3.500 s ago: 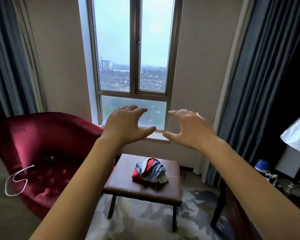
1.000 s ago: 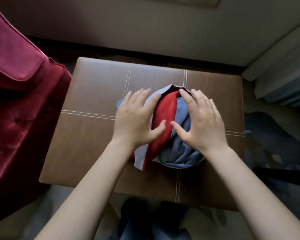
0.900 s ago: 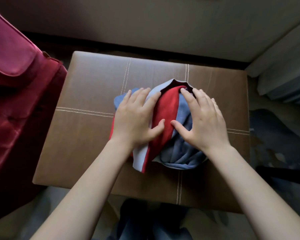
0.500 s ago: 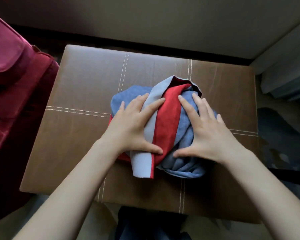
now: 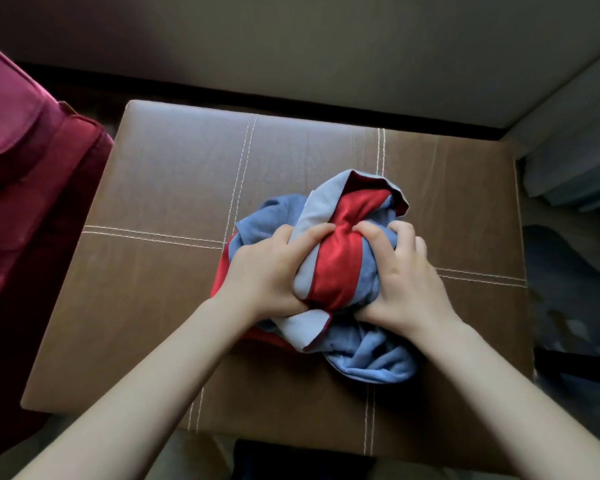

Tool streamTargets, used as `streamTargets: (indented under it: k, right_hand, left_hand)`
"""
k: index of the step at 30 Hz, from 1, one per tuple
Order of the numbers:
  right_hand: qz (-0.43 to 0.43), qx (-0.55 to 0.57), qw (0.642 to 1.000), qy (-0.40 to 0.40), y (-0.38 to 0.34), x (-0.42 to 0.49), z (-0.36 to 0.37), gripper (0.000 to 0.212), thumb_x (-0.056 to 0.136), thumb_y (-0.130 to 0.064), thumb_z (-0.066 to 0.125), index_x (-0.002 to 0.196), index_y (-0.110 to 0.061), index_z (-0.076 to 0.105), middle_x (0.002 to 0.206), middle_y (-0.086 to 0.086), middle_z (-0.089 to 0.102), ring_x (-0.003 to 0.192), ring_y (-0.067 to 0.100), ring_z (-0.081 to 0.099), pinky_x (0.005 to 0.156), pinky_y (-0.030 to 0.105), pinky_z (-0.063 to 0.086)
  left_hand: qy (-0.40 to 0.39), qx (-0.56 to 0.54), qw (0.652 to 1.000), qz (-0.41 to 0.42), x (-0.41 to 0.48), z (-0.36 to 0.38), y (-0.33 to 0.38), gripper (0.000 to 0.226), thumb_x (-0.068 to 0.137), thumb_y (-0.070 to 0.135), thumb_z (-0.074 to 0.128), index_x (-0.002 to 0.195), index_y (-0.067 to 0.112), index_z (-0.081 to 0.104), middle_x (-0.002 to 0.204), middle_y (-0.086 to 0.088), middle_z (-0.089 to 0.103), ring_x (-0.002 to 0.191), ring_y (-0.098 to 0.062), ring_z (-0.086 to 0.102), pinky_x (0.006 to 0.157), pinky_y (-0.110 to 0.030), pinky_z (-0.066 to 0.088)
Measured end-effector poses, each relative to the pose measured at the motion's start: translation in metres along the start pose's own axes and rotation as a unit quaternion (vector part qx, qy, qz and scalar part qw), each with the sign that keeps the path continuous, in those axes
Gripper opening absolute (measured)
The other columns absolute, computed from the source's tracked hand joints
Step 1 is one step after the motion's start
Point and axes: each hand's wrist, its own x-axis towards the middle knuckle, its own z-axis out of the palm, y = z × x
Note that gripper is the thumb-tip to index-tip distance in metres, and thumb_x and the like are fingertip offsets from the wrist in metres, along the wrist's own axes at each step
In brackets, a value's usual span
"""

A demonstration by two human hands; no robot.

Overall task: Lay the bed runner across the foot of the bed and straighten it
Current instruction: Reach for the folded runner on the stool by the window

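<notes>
Bed runner point(image 5: 336, 268) is bunched in a wad on the brown leather stool point(image 5: 174, 188), right of centre, with the red velvet armchair point(image 5: 25, 161) at the stool's left. Red satin-looking band, grey strip and blue fleecy fabric, all crumpled together.

Left hand point(image 5: 267, 271) is clenched into the wad from the left, fingers dug into the grey/red fold. Right hand point(image 5: 402, 271) is clenched from the right, fingertips buried in the blue. Both have a fistful of cloth; the wad looks still seated on the stool, not lifted clear.

Handling, my read: light, fully limp, no stiffness to exploit. The red face looks slick, so it could slide through a loose grip; the blue side should hold better. A loose blue loop point(image 5: 374, 362) sags at the near edge and will trail or snag when lifted.

A bunch grip is fine for carrying. For laying it out, find the two corners of a short end and pinch those. No bed in view.
</notes>
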Motion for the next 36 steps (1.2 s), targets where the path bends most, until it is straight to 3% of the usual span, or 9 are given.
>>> streamTargets:
  k: [4,10,20,24,32,36]
  right_hand:
    - [-0.009,0.023,0.999,0.023,-0.004,0.0,-0.007,0.069,0.057,-0.04,0.076,0.119,-0.029,0.049,0.102,0.005,0.041,0.091,0.029,0.048,0.061,0.037,0.05]
    - [-0.024,0.025,0.999,0.008,-0.02,-0.004,-0.042,0.049,0.069,-0.039,0.068,0.113,-0.028,0.051,0.094,0.002,0.043,0.089,0.026,0.053,0.062,0.031,0.043]
    - [-0.053,0.023,0.995,0.085,-0.07,-0.013,-0.189,0.042,0.072,-0.031,0.068,0.111,-0.028,0.051,0.091,0.0,0.042,0.076,0.022,0.048,0.056,0.028,0.036]
    - [-0.071,-0.005,0.989,0.128,-0.096,-0.019,-0.27,0.045,0.069,-0.034,0.07,0.11,-0.029,0.051,0.091,-0.001,0.042,0.076,0.022,0.05,0.055,0.027,0.034]
    - [-0.14,-0.032,0.968,0.207,-0.174,-0.036,-0.421,0.05,0.068,-0.036,0.073,0.113,-0.028,0.053,0.094,0.002,0.043,0.081,0.027,0.053,0.056,0.031,0.042]
    - [-0.184,-0.049,0.953,0.234,-0.22,-0.044,-0.481,0.054,0.067,-0.029,0.074,0.117,-0.027,0.053,0.097,0.005,0.044,0.085,0.03,0.054,0.058,0.036,0.047]
  left_hand:
    - [0.021,0.011,1.0,-0.012,-0.004,-0.008,0.006,0.078,0.061,0.05,0.072,0.131,0.047,0.04,0.087,0.007,0.054,0.072,-0.02,0.063,0.054,-0.03,0.047]
    - [-0.005,-0.002,1.0,-0.017,-0.011,-0.048,0.02,0.067,0.064,0.053,0.068,0.126,0.049,0.043,0.09,0.008,0.058,0.08,-0.017,0.062,0.057,-0.031,0.048]
    - [0.086,0.014,0.996,0.015,-0.019,-0.19,0.067,0.061,0.065,0.049,0.068,0.121,0.051,0.042,0.089,0.01,0.057,0.075,-0.02,0.062,0.056,-0.033,0.051]
    - [0.119,0.01,0.992,0.035,-0.027,-0.268,0.094,0.064,0.065,0.051,0.066,0.122,0.051,0.036,0.096,0.01,0.059,0.083,-0.02,0.063,0.059,-0.038,0.054]
    - [0.23,0.047,0.971,0.053,-0.067,-0.429,0.138,0.068,0.062,0.045,0.077,0.122,0.047,0.046,0.099,0.009,0.063,0.084,-0.02,0.064,0.058,-0.035,0.053]
    - [0.275,0.069,0.958,0.036,-0.101,-0.499,0.15,0.07,0.06,0.046,0.077,0.124,0.043,0.049,0.104,0.006,0.065,0.09,-0.023,0.064,0.064,-0.037,0.054]
